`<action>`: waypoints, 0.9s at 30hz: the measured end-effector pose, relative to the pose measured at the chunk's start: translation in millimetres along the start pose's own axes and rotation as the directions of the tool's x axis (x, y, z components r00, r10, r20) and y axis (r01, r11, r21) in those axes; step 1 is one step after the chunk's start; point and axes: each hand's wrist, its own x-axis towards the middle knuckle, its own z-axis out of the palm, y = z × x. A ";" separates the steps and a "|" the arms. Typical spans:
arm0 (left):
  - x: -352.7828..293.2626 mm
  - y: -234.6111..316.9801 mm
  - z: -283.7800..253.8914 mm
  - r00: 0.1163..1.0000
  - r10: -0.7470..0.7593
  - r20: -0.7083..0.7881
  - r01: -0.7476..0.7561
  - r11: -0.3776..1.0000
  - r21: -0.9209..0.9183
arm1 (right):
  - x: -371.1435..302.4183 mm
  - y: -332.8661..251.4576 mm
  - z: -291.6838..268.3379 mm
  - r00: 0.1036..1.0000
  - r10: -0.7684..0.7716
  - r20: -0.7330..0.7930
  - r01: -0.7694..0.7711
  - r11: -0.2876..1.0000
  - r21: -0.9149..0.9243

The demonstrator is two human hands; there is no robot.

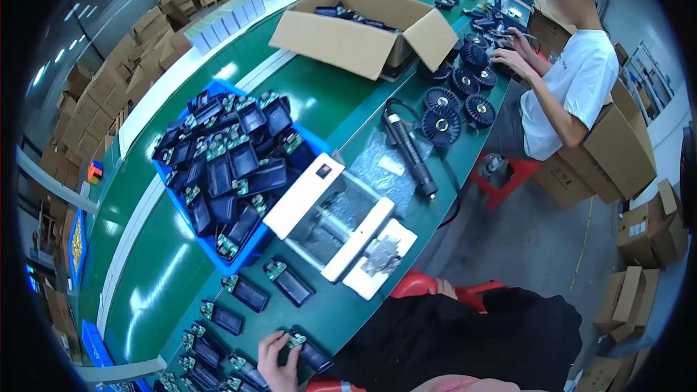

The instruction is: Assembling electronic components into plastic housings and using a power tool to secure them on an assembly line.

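Observation:
At the lower edge, my left hand (278, 365) pinches the circuit-board end of a black plastic housing (314, 356) lying on the green table. Its thumb and fingers close around that end. My right hand (444, 290) shows only in part beyond the black clothing, against a red stool (414, 284); its grip is hidden. Similar black housings with small green boards lie close by, one (292, 284) above my left hand and another (247, 293) to its left. Several more stand in rows at the lower left.
A blue bin (231, 265) heaped with housings stands beside a white-framed machine (298, 199). Past it lie a black electric screwdriver (408, 152), bubble wrap (374, 163) and round black fan-like parts (441, 125). An open carton (334, 42) sits behind. A co-worker (573, 80) works at right.

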 end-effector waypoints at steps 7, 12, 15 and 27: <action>-9.9 -4.6 15.1 0.995 -0.069 -0.072 0.070 0.998 0.003 | 12.0 22.7 2.8 0.988 -0.095 0.119 0.075 0.985 0.157; -21.6 -13.7 30.2 0.977 -0.078 -0.200 0.074 0.997 -0.030 | 81.2 42.3 -37.2 0.945 -0.231 0.233 0.066 0.829 0.555; -17.4 8.0 34.4 0.972 -0.104 -0.209 0.096 0.994 -0.048 | 130.3 19.7 -102.9 0.948 -0.190 0.255 -0.042 0.719 0.693; -8.3 16.2 64.0 0.962 -0.062 -0.265 -0.001 0.973 -0.232 | 203.9 -169.8 -303.3 0.772 -0.533 -0.347 0.607 0.453 0.653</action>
